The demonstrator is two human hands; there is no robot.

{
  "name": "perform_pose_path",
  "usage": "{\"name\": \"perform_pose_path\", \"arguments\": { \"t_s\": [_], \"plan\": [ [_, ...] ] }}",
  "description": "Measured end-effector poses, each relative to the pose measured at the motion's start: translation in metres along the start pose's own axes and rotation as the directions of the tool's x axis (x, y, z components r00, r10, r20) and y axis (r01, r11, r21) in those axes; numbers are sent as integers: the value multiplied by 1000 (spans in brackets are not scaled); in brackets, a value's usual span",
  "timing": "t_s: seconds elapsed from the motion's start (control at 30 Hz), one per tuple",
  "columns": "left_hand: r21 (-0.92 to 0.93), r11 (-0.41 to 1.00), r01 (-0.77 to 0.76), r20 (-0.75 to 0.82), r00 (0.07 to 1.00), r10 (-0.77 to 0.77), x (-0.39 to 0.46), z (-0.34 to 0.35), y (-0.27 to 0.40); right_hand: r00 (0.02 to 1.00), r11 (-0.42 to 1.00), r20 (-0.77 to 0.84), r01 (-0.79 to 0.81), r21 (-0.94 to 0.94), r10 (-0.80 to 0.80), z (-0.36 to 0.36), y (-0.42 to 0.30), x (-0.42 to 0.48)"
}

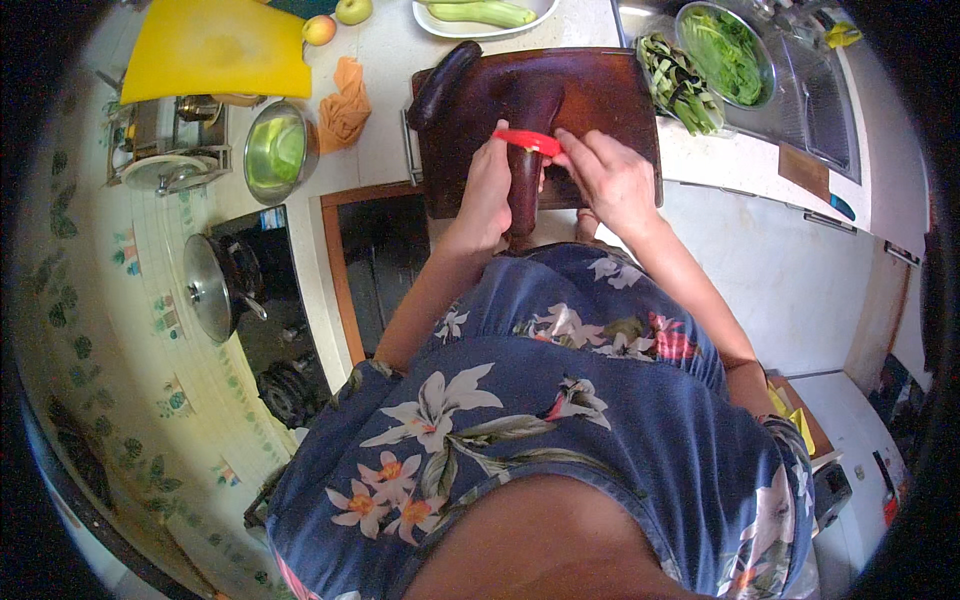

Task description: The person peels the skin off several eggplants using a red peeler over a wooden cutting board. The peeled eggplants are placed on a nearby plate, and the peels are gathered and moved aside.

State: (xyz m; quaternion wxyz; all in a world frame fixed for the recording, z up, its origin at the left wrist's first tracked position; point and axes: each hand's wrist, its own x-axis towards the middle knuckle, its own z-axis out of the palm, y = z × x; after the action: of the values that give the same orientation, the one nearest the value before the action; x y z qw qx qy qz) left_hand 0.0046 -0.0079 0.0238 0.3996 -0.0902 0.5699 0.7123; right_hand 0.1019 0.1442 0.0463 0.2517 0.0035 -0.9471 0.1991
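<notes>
My left hand [486,187] grips a long dark purple eggplant [525,199], which points towards me over the near edge of a dark brown cutting board [607,82]. A red peeler [531,140] lies across the eggplant, its handle end in the fingers of my right hand [613,176]. Just below the peeler shows a small pale green spot, perhaps bared flesh. On the board's far left corner rests a second, unpeeled eggplant [444,86]. Beyond the board, a white dish [487,33] holds pale green peeled eggplant [480,12].
Dark and green peelings [675,86] lie right of the board, beside a metal bowl of leafy greens [724,56] at the sink [817,97]. Leftward are an orange plastic bag [345,105], a steel bowl [300,161], two apples and a yellow board [217,49]. A lidded pan [210,289] sits on the stove.
</notes>
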Motion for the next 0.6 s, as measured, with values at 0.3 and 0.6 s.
{"name": "perform_pose_path", "arguments": {
  "t_s": [0.3,0.6],
  "plan": [
    [-34,998,-53,18,998,54,5,-27,14,997,999,-66,-37,5,38,28,-4,25],
    [21,999,-28,2,1000,28,-4,-21,9,989,992,-70,-129,-11,128,26,13,22]
  ]
}}
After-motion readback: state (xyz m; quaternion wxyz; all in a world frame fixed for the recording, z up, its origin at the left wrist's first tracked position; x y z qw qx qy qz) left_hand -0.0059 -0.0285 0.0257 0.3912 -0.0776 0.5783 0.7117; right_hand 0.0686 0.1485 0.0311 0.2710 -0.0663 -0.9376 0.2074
